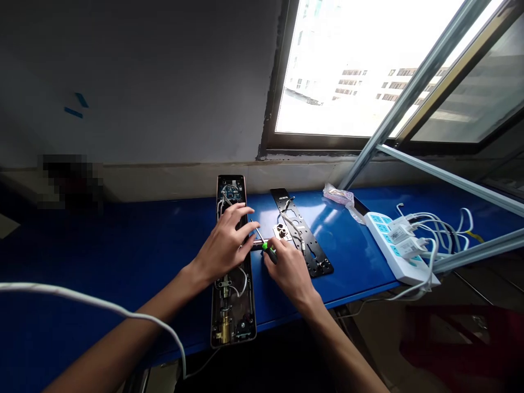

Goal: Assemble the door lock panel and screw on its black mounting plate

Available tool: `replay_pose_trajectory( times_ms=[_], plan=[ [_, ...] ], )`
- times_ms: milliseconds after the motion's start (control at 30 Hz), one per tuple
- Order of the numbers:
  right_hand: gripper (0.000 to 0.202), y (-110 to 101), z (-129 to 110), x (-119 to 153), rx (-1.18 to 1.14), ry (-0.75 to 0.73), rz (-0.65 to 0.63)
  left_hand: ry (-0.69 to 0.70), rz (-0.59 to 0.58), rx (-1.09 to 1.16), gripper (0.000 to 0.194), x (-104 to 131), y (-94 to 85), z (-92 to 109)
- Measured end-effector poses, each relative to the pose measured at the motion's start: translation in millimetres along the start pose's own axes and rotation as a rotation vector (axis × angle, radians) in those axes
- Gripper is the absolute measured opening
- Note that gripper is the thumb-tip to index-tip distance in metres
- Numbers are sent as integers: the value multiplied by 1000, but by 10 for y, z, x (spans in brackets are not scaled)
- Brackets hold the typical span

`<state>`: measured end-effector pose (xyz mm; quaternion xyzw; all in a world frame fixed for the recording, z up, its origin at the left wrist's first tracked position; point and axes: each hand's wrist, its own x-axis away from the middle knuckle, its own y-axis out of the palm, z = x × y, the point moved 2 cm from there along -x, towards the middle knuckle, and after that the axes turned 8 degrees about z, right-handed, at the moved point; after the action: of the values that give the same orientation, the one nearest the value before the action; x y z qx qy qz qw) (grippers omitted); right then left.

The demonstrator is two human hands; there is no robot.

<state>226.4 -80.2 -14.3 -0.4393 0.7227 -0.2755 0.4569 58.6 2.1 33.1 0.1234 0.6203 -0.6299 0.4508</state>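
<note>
A long open housing (pixel 233 338) lies on the blue table, its near end at the table edge. Inside it show a blue circuit board (pixel 232 192), white wires and a brass cylinder (pixel 224 329); it looks like an electronic door lock body. My left hand (pixel 225 240) rests over its middle with fingers spread, hiding that part. My right hand (pixel 289 267) grips a screwdriver (pixel 268 251) with a green and black handle, its shaft pointing up and left toward the housing. Just beyond that hand lies a black perforated plate (pixel 313 243) with a cable across it.
At the right stands a white power strip (pixel 385 245) with chargers and tangled white cables. A plastic bag (pixel 339 195) lies near the window. Metal frame bars (pixel 450 177) cross the right side. A thick white cable (pixel 102 307) hangs across the lower left.
</note>
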Motion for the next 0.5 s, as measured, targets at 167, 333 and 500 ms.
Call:
replay_pose_trajectory(
  times_ms=[167,333,500],
  plan=[
    [8,-15,-5,7,-11,-5,-8,80,-122,-4,16,-91,209,47],
    [18,-181,294,-242,0,59,54,106,-160,-7,14,-77,300,63],
    [13,-124,524,-498,50,94,56,67,-138,55,16,-42,255,61]
  ],
)
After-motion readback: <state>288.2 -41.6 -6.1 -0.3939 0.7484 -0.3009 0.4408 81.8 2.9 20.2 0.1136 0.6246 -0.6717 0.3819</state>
